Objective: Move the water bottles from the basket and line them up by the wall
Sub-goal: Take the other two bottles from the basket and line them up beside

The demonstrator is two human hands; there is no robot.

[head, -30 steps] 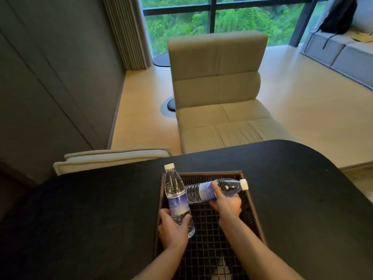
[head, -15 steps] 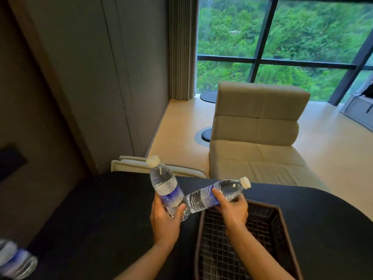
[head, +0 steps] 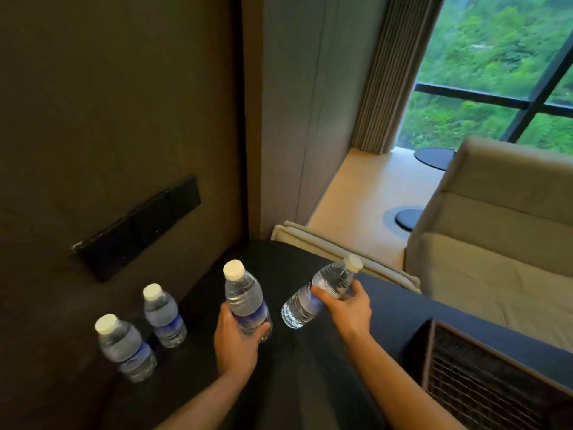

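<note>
My left hand [head: 234, 342] grips a clear water bottle [head: 243, 297] with a white cap and blue label, nearly upright above the black table [head: 310, 367]. My right hand [head: 347, 308] holds a second bottle [head: 322, 290], tilted with its cap up and to the right. Two more bottles stand on the table close to the dark wall [head: 108, 119]: one near the front left [head: 125, 347], one a little farther back [head: 164, 316]. The dark wire basket [head: 483, 380] sits at the lower right; its inside is mostly out of frame.
A black socket panel [head: 136, 226] is set in the wall above the standing bottles. Past the table's far edge are a beige lounge chair [head: 496, 231], a folded cushion [head: 335, 249], the wooden floor and a large window with a curtain.
Both hands have carried their bottles left, away from the basket and toward the wall. My view has turned left, bringing the two standing bottles into sight.
</note>
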